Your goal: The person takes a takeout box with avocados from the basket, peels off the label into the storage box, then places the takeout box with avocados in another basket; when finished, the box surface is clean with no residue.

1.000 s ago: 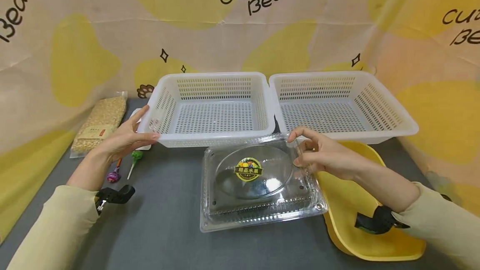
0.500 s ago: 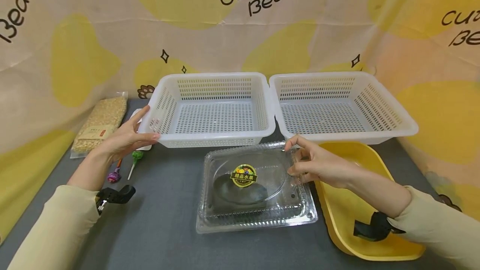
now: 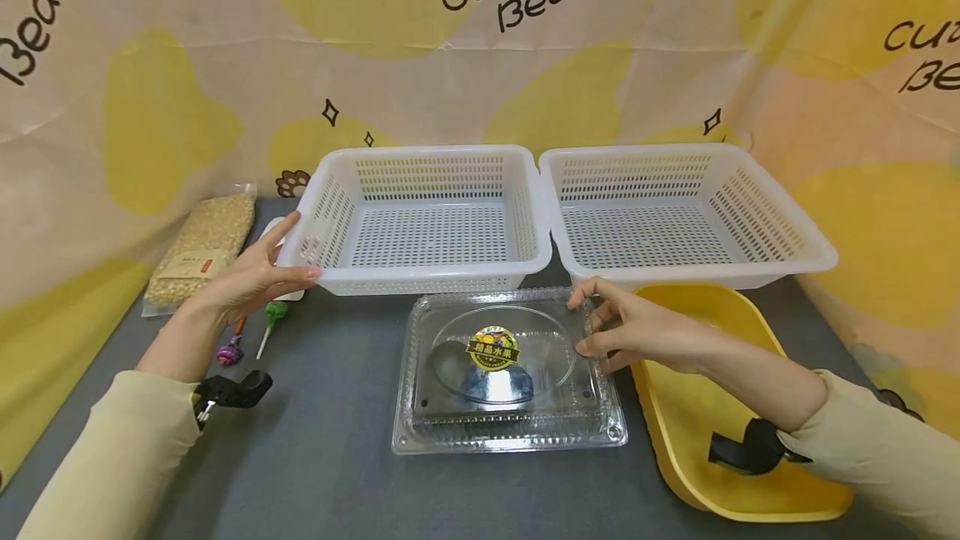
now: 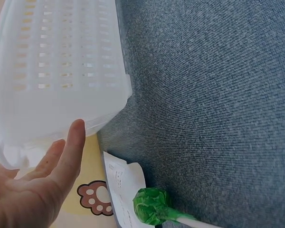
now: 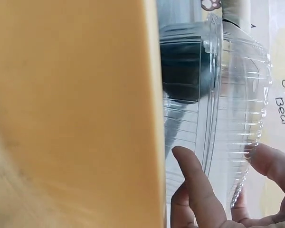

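Observation:
Lightly spread, my left hand rests against the left front corner of a white plastic basket. In the left wrist view its straight fingers lie along the basket's outer wall. My right hand holds the right side of a clear plastic fruit box, its fingers bent around the edge. This lidded box lies on the dark grey table in front of the baskets, a round label on its lid. In the right wrist view the fingers overlap the box's ribbed side.
A second white basket stands to the right. Beside the box lies a yellow tub. At left are a bag of grains, a green lollipop, a purple lollipop and a white packet. Patterned cloth hangs behind.
The clear box has come down from a tilt near the baskets to lie flatter and straighter on the table, my right hand moving slightly left with it. My left hand has stayed put.

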Available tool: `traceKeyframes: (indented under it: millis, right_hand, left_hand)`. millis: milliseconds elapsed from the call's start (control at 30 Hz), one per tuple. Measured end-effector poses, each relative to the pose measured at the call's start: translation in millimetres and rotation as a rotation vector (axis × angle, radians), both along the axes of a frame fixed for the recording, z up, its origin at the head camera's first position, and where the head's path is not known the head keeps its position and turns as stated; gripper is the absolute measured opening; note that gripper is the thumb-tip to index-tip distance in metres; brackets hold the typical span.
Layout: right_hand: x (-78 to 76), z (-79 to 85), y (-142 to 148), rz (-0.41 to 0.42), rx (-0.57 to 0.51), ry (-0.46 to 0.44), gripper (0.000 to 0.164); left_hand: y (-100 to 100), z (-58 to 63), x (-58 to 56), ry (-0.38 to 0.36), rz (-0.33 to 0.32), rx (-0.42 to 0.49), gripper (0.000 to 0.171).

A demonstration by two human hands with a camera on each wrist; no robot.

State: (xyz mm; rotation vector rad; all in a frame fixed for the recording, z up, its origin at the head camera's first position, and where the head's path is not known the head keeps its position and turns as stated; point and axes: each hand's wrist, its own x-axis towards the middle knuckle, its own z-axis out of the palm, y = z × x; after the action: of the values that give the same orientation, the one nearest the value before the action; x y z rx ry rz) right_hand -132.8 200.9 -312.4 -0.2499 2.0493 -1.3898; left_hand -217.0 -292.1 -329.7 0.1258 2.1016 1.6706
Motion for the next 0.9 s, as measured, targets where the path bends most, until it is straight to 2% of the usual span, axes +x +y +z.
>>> traceKeyframes:
  millis: [467,633,767,900]
  right_hand:
    - [2.0,1.6,-1,0.010,0.060,-0.006,0.056]
    - [0.7,-0.2,0,0.015,0.081,0.000,0.055]
    - [0.5,-0.4,-1,0.019,0.087,0.007,0.055]
    - [0.7,-0.7,-1,0.027,0.080,0.012,0.056]
  left_hand:
    - [3,-1.1,2.0,0.031,0.005,-0.051,0.106]
    - [5,0.4,5.7,0.061,0.014,-0.109,0.105]
    - [8,3.2,6.9,0.127,0.041,-0.225,0.105]
    - [16,9.3,11.6,0.251,0.118,-0.333,0.104]
